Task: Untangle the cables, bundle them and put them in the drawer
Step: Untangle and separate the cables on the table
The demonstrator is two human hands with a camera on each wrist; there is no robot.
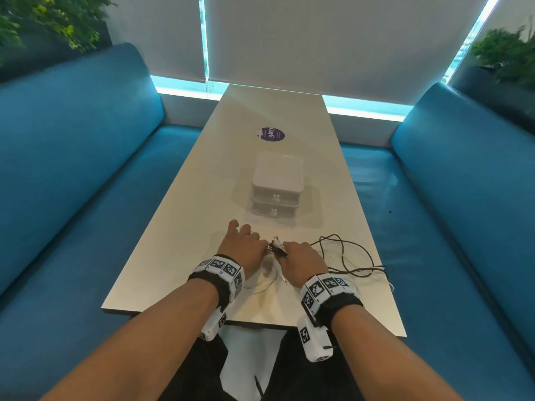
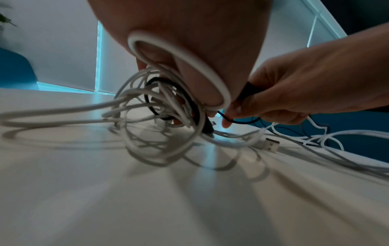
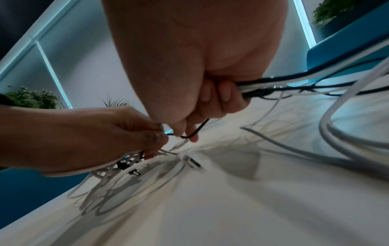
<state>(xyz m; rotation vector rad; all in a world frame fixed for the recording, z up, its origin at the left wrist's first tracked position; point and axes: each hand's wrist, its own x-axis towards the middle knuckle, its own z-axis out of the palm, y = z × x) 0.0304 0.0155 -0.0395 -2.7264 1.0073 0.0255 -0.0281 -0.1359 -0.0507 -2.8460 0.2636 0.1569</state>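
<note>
A tangle of white and dark cables lies on the near part of the white table. My left hand grips a coil of white cables with a black one wound in. My right hand holds several white and black cables in its curled fingers and pinches a thin black cable at its fingertips, right beside the left hand's fingers. Connector ends stick up between both hands. The white two-drawer box stands shut beyond them.
A loose USB plug lies on the table under the hands. A purple round sticker lies beyond the box. Blue benches run along both sides of the table. Plants stand in the far corners.
</note>
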